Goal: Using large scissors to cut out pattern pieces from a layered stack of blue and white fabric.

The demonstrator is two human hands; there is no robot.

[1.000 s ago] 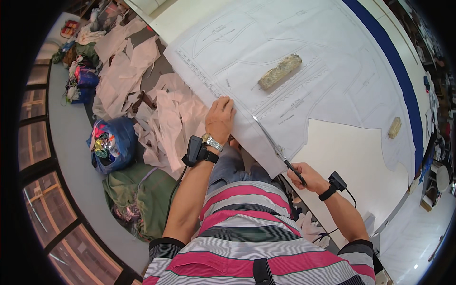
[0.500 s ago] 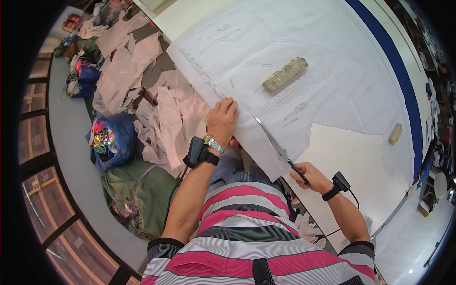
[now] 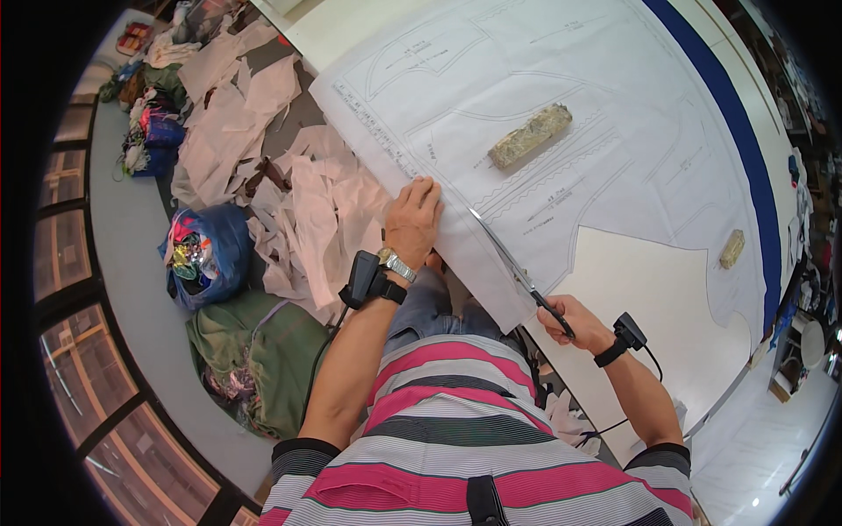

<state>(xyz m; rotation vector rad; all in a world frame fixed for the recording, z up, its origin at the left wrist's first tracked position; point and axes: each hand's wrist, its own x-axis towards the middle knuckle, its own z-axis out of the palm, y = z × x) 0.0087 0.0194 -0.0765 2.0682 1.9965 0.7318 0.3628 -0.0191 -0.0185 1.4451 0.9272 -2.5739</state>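
Observation:
A large white pattern sheet [image 3: 605,167] with printed outlines lies over the table, its near left edge hanging past the tabletop. My left hand [image 3: 413,219] is closed over that edge, fingers on top of the sheet; its thumb is hidden. My right hand [image 3: 574,323] grips the dark handles of long metal scissors [image 3: 503,252]. The scissors' blades run up and left across the paper, and their tip points a little to the right of my left fingers. One stone-like block [image 3: 530,137] rests on the sheet's middle, and a smaller block [image 3: 731,249] sits near its right side.
Pale paper scraps [image 3: 320,206] cover the floor on the left. A blue bag of colourful scraps [image 3: 207,254] and a green cloth bundle [image 3: 263,364] stand near them. A dark blue strip [image 3: 732,114] runs along the table's far right side.
The sheet and its block appear slightly farther right and up in view. The scissors' tip has shifted slightly up and left; both hands keep their holds.

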